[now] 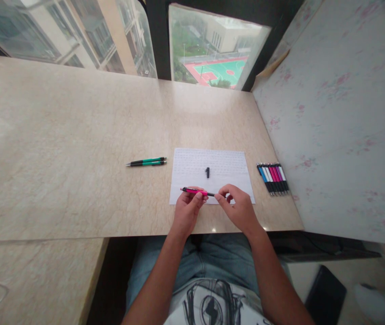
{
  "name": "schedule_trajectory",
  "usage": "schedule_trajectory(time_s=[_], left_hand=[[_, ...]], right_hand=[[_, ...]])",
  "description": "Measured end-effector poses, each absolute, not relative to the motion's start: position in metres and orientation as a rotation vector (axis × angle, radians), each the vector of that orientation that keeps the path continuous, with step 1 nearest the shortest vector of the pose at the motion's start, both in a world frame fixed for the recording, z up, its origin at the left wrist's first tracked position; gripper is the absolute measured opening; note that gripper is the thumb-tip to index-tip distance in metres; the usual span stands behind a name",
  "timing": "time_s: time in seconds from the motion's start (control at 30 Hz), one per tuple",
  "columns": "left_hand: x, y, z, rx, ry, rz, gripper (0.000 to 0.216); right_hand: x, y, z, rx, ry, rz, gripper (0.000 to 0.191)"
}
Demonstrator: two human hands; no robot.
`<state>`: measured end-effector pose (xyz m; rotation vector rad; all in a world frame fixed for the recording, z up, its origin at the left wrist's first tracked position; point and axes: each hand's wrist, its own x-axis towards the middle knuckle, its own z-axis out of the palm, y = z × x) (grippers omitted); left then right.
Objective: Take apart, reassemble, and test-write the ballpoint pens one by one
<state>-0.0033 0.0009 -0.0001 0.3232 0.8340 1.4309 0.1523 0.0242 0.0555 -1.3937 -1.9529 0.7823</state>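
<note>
My left hand (187,210) is closed around a pink and black pen (194,191), held level over the near edge of a written sheet of paper (226,162). My right hand (236,205) pinches at the pen's right tip, with its fingers pressed together on something small that I cannot make out. A small black pen part (208,172) lies in the middle of the sheet.
Two green and black pens (147,161) lie side by side left of the sheet. A row of several blue, white and pink pens (274,178) lies to the right, near a pale wall panel (341,126). The beige stone table (77,149) ends at windows behind.
</note>
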Motion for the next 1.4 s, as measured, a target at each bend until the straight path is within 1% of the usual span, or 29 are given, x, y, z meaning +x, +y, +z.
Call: schedule_trajectory(time_s=[0.13,0.17,0.27,0.33,0.37,0.47,0.53,0.57,0.67,0.73,0.83,0.93,0.97,1.07,1.13,1.17,1.3,1.33,1.4], left_hand=[[-0.0029,0.0008,0.0003,0.332,0.841,1.417,0.020],[-0.0029,0.0009,0.0005,0.329,0.842,1.419,0.020],[-0.0029,0.0013,0.0009,0.322,0.838,1.430,0.020],[-0.0029,0.0013,0.0007,0.323,0.839,1.433,0.020],[-0.0028,0.0012,0.0005,0.325,0.842,1.431,0.020],[-0.0026,0.0005,-0.0012,0.331,0.847,1.422,0.020],[-0.0027,0.0002,-0.0026,0.332,0.843,1.422,0.020],[-0.0028,0.0002,-0.0031,0.332,0.840,1.423,0.020],[-0.0030,0.0005,-0.0039,0.328,0.831,1.423,0.019],[-0.0030,0.0007,-0.0035,0.328,0.826,1.429,0.019],[-0.0027,0.0008,-0.0021,0.340,0.820,1.429,0.018],[-0.0024,0.0007,-0.0004,0.351,0.829,1.414,0.019],[-0.0024,0.0006,-0.0001,0.351,0.835,1.414,0.019],[-0.0025,0.0005,-0.0002,0.345,0.851,1.429,0.021],[-0.0027,0.0002,-0.0012,0.351,0.855,1.430,0.021],[-0.0028,0.0000,-0.0018,0.357,0.852,1.428,0.021],[-0.0030,-0.0003,-0.0029,0.387,0.838,1.409,0.019],[-0.0030,-0.0003,-0.0027,0.388,0.838,1.408,0.019],[-0.0028,0.0000,-0.0020,0.378,0.842,1.410,0.020]], right_hand=[[0.1540,0.0245,0.0544,-1.421,-2.016,0.767,0.042],[0.1540,0.0247,0.0541,-1.418,-2.002,0.789,0.041],[0.1533,0.0251,0.0536,-1.392,-1.951,0.820,0.024],[0.1527,0.0253,0.0537,-1.396,-1.959,0.791,0.018],[0.1527,0.0255,0.0538,-1.405,-1.980,0.771,0.020],[0.1538,0.0264,0.0536,-1.425,-2.063,0.744,0.035],[0.1546,0.0272,0.0527,-1.421,-2.075,0.767,0.041],[0.1547,0.0276,0.0520,-1.412,-2.060,0.789,0.039],[0.1541,0.0282,0.0492,-1.355,-2.006,0.823,0.022],[0.1533,0.0279,0.0476,-1.320,-2.008,0.785,0.018],[0.1530,0.0272,0.0472,-1.313,-2.079,0.699,0.025],[0.1532,0.0272,0.0488,-1.340,-2.125,0.702,0.036],[0.1532,0.0274,0.0494,-1.340,-2.117,0.722,0.035],[0.1529,0.0282,0.0500,-1.291,-2.059,0.761,0.022],[0.1531,0.0283,0.0495,-1.266,-2.052,0.737,0.018],[0.1535,0.0283,0.0492,-1.268,-2.069,0.713,0.019],[0.1554,0.0280,0.0494,-1.306,-2.167,0.685,0.032],[0.1557,0.0281,0.0498,-1.306,-2.168,0.701,0.032],[0.1557,0.0283,0.0505,-1.293,-2.136,0.719,0.025]])
